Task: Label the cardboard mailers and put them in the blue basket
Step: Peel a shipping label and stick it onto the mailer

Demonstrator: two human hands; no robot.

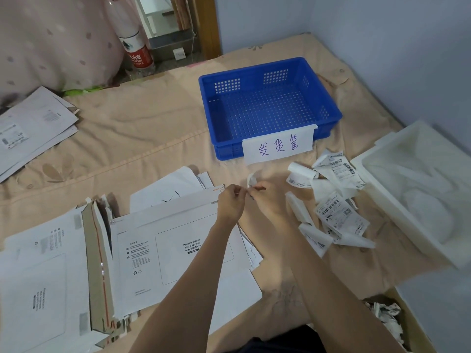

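Note:
A white cardboard mailer (163, 240) lies face up on the bed in front of me, its printed waybill box showing. My left hand (230, 202) and my right hand (267, 200) meet just past its far right corner, and both pinch a small curled white label (251, 180) between fingertips. The blue basket (267, 108) sits further back, nothing inside it, with a handwritten paper sign on its front wall. A loose heap of curled shipping labels (334, 200) lies right of my hands.
More mailers (46, 276) are stacked at the near left, and another pile (30, 128) at the far left. A white foam box (420, 189) stands at the right. A carton of crumpled paper scraps (387, 319) sits at the bottom right. A bottle (137, 44) stands beyond the bed.

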